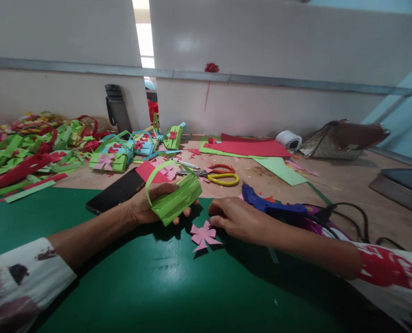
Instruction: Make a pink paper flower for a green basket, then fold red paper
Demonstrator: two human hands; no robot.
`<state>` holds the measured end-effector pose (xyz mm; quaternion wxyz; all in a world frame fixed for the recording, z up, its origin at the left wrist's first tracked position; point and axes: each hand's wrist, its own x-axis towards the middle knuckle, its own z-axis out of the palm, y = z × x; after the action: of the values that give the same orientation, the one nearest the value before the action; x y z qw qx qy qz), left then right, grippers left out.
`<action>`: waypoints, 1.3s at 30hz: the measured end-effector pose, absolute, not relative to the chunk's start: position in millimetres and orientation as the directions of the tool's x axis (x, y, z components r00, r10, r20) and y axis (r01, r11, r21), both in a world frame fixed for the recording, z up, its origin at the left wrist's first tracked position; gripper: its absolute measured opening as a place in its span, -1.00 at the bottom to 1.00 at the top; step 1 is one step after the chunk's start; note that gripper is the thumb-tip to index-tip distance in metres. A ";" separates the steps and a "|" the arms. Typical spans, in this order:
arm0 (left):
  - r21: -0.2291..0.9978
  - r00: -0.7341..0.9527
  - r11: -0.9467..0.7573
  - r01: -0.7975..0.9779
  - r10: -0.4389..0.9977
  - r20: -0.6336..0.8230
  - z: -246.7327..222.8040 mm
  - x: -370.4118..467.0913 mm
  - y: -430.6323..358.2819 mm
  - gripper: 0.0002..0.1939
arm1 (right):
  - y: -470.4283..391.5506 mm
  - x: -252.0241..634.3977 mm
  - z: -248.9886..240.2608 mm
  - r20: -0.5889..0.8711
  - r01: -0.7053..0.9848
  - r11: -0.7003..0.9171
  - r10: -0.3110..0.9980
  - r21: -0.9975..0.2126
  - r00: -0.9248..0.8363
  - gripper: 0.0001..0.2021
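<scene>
My left hand [160, 201] is wrapped round a small green paper basket [178, 198], tilted above the green mat, with its thin strip handle [150, 180] arching over the fingers. To the right, my right hand [235, 217] is low over the mat, fingers curled together at the upper edge of a pink paper bow [204, 235]. The fingertips seem to pinch that edge, though they partly hide it. Just beyond the right hand lies a blue glue gun [273, 203], its nozzle pointing left.
Scissors with red and yellow handles [223, 178] lie behind the hands, near a black phone [117, 189]. Decorated paper baskets [108, 159] and a strip heap [25, 148] fill the left. Red paper [250, 145], a handbag [344, 138] and a bottle [117, 111] stand farther back.
</scene>
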<state>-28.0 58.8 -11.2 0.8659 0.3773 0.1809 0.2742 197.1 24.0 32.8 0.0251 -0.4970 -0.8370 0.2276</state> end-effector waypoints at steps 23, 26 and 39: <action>0.731 0.828 0.592 -0.341 0.557 -0.065 -17.9 -20.2 52.6 -0.58 | 10.8 183.0 30.0 0.010 0.271 0.163 0.873 -0.949 -0.488 -0.91; 0.725 0.827 0.595 -0.347 0.558 -0.062 -17.3 -18.5 49.3 -0.60 | 7.6 181.9 29.6 0.094 0.182 0.192 0.891 -0.965 -0.443 -0.88; 0.751 0.857 0.564 -0.343 0.515 0.005 -10.4 -4.8 39.0 -0.68 | 0.8 183.0 29.4 0.385 0.339 0.500 0.853 -0.797 -0.353 -0.87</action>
<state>-4.8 39.0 -10.4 0.8777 0.3976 0.1083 0.2446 183.0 0.8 29.4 0.4128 -0.3914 -0.7612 0.3114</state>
